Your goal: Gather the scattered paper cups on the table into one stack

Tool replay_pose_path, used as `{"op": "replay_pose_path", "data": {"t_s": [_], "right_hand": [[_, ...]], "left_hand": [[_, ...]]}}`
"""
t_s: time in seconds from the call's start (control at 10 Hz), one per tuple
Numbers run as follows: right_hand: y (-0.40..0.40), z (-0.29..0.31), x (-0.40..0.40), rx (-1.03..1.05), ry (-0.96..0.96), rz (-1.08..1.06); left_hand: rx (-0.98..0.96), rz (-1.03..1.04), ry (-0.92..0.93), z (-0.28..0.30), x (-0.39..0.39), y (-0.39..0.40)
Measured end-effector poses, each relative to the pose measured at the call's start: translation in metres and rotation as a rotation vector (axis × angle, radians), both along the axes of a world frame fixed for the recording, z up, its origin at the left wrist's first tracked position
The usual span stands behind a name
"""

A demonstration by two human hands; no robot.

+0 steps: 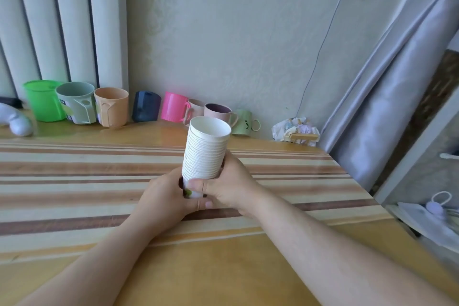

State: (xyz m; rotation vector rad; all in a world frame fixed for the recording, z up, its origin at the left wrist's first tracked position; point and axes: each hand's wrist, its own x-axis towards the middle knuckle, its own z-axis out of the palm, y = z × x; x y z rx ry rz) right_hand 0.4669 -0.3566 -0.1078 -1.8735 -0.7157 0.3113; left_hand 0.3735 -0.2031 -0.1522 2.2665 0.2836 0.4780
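Note:
A tall stack of white paper cups (207, 149) stands upright over the middle of the striped table (74, 169), its open mouth facing up. My left hand (165, 196) wraps the bottom of the stack from the left. My right hand (229, 185) grips the same bottom part from the right, thumb across the front. A small green print shows on the lowest cup between my fingers. No loose paper cups are visible on the table.
A row of coloured plastic mugs (111, 107) lines the wall at the table's far edge, from a green one (43, 99) to a pale green "SMILE" mug (244, 123). A crumpled packet (295, 131) lies at the back right. A white object (15, 120) sits far left.

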Motion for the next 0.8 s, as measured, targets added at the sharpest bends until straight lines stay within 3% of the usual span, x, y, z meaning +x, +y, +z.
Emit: {"op": "replay_pose_path", "data": {"t_s": [0.2,0.4,0.5,0.7,0.8], "right_hand": [[-0.028,-0.024,0.001,-0.022,-0.123,-0.158],[-0.050,-0.043,-0.006,-0.139,-0.119,-0.191],[-0.049,-0.052,-0.010,-0.203,-0.164,-0.196],[-0.053,-0.045,-0.019,-0.327,-0.233,-0.167],[-0.063,-0.043,-0.033,-0.476,-0.382,-0.109]], "left_hand": [[0.104,-0.166,0.036,-0.005,0.002,0.000],[0.417,-0.167,-0.044,-0.016,0.003,-0.008],[0.555,-0.124,0.128,-0.012,0.000,-0.013],[0.583,-0.057,0.316,0.001,-0.013,-0.035],[0.593,-0.111,0.489,0.000,-0.028,-0.048]]}}
